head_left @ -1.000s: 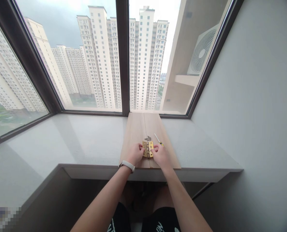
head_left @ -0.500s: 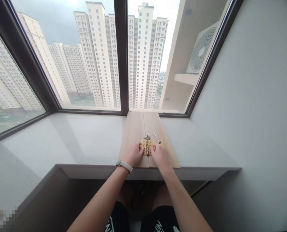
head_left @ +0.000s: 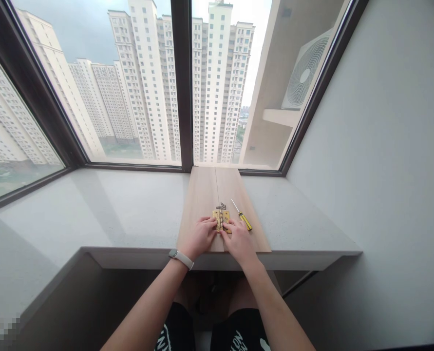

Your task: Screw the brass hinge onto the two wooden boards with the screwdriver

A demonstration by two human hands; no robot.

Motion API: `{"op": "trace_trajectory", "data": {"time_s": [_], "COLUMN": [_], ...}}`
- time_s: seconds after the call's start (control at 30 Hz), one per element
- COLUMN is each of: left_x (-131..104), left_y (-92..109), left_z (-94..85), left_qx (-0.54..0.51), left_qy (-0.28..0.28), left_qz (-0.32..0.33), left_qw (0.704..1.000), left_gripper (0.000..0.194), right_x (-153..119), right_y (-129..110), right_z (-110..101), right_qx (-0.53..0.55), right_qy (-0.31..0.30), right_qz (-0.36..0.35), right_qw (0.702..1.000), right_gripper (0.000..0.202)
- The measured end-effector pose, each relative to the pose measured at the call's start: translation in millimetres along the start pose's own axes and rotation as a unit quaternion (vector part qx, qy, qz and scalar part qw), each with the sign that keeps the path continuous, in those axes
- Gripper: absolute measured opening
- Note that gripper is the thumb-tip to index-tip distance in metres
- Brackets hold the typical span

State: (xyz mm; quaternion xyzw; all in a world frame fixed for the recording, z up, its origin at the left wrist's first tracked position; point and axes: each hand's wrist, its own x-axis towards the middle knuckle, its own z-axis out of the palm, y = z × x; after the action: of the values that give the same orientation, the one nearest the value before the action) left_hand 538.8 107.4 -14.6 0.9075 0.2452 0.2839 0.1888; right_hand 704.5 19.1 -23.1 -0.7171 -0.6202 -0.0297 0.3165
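Note:
A brass-coloured hinge [head_left: 226, 215] lies opened flat across the seam between two pale wooden boards [head_left: 202, 195]. My left hand [head_left: 203, 235] has its fingers closed on the hinge's left leaf. At the lower right edge and near the knuckle, my right hand [head_left: 238, 238] pinches the hinge with thumb and fingers. Fingertips cover parts of both leaves. Just beyond the hinge sits a small pile of screws [head_left: 221, 206]. A yellow and black screwdriver [head_left: 245, 221] rests on the right board beside my right hand, its shaft pointing away from me.
The boards lie on a white windowsill counter [head_left: 140, 209], reaching from its front edge to the window frame [head_left: 187, 122]. A grey wall [head_left: 377, 146] rises at the right. Below the counter's edge are my legs.
My right hand has shifted left and lower along the hinge, its thumb now near the knuckle. More of the screwdriver's handle shows. My left hand still touches the left leaf.

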Motion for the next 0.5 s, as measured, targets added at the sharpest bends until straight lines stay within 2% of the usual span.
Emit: {"op": "trace_trajectory", "data": {"time_s": [0.27, 0.5], "left_x": [-0.5, -2.2], "left_y": [-0.6, -3.8], "left_z": [2.7, 7.0], "left_qx": [0.015, 0.012], "left_qy": [0.017, 0.028], "left_qz": [0.001, 0.002], "left_qw": [1.0, 1.0], "left_gripper": [0.029, 0.033], "right_x": [-6.6, -7.6], "right_y": [-1.4, -1.8], "right_z": [2.2, 3.9], "right_qx": [0.01, 0.009], "right_qy": [0.035, 0.042], "right_qz": [-0.004, -0.007], "right_qw": [0.999, 0.999], "right_gripper": [0.031, 0.032]}}
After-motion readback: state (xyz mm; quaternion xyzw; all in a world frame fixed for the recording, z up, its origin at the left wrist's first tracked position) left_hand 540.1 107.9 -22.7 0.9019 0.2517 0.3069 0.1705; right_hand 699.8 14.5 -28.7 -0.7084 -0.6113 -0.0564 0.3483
